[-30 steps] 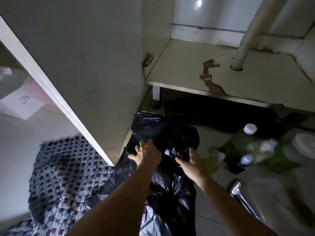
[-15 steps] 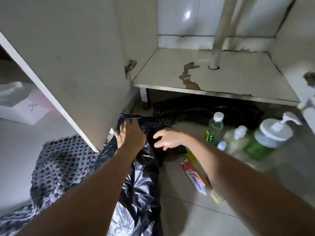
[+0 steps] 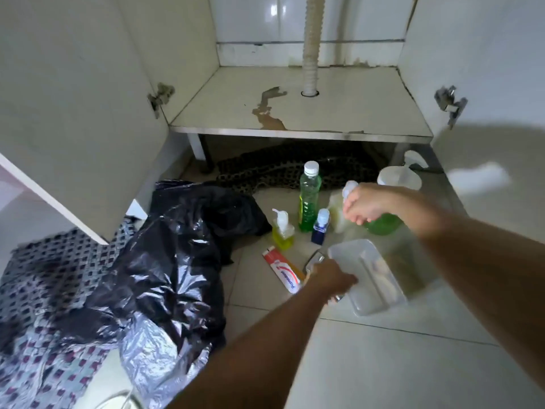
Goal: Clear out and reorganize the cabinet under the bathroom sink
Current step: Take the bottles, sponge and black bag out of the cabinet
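Observation:
The open cabinet has a bare, stained floor panel (image 3: 339, 113) with a ribbed drain pipe (image 3: 311, 45) passing through it. On the tiles in front stand a tall green bottle (image 3: 309, 199), a yellow pump bottle (image 3: 282, 233) and a small blue bottle (image 3: 320, 230). A toothpaste box (image 3: 281, 271) lies flat. My right hand (image 3: 365, 206) is closed around a pale bottle with a white cap (image 3: 339, 215), blurred by motion. My left hand (image 3: 331, 278) grips the left rim of a clear plastic tray (image 3: 374, 284). A black trash bag (image 3: 177, 252) lies crumpled to the left.
Both cabinet doors stand open, left door (image 3: 73, 113) and right door (image 3: 486, 84). A green pump bottle (image 3: 383, 227) sits behind my right hand. A dark patterned mat (image 3: 280, 169) lies under the cabinet, a checked cloth (image 3: 44, 290) lies at left, and a metal piece (image 3: 314, 259) lies by the tray.
Both hands have let go of the black bag and moved right. My right hand has closed on the pale bottle and my left on the tray rim. The view has swung right.

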The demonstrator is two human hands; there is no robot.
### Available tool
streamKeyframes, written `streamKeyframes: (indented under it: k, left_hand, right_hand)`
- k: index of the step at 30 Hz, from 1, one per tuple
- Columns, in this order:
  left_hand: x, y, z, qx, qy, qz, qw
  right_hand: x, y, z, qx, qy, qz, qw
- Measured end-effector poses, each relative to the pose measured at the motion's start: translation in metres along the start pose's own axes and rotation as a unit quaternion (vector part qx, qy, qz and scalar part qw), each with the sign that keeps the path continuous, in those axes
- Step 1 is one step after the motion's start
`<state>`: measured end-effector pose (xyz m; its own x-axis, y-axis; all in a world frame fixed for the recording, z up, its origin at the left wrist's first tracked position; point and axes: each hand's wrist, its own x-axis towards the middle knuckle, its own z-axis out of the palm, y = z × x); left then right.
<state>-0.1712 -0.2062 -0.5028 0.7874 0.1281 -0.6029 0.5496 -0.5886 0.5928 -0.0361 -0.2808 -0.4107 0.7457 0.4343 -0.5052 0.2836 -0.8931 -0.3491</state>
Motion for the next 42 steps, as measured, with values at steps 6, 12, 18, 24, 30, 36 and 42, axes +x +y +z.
streamKeyframes:
  k: [6,12,18,24,30,36,42]
  left_hand:
    - [-0.003,-0.021,0.093,-0.036,0.040,-0.078,0.995]
    - [-0.006,-0.020,0.104,-0.156,0.060,-0.095,0.981]
    - [-0.014,-0.045,0.099,-0.151,0.052,-0.090,0.983]
    - [-0.012,-0.085,0.106,-0.155,0.011,-0.069,0.986]
    - [-0.026,-0.098,0.080,-0.139,-0.043,-0.064,0.987]
    - [-0.031,-0.098,0.051,-0.114,-0.142,-0.063,0.981]
    - [-0.012,-0.101,0.047,-0.082,-0.210,-0.086,0.970]
  right_hand:
    - [0.015,0.019,0.064,-0.092,0.038,-0.069,0.993]
    - [0.032,-0.010,0.143,-0.342,0.084,-0.146,0.924]
    - [0.036,-0.019,0.179,-0.372,0.052,-0.039,0.926]
    - [0.037,-0.008,0.184,-0.235,0.063,0.017,0.970]
    - [0.027,-0.030,0.151,0.015,0.058,0.124,0.990]
    - [-0.017,-0.025,0.093,0.057,-0.009,0.098,0.994]
    - [-0.026,0.003,0.101,-0.135,-0.107,0.145,0.974]
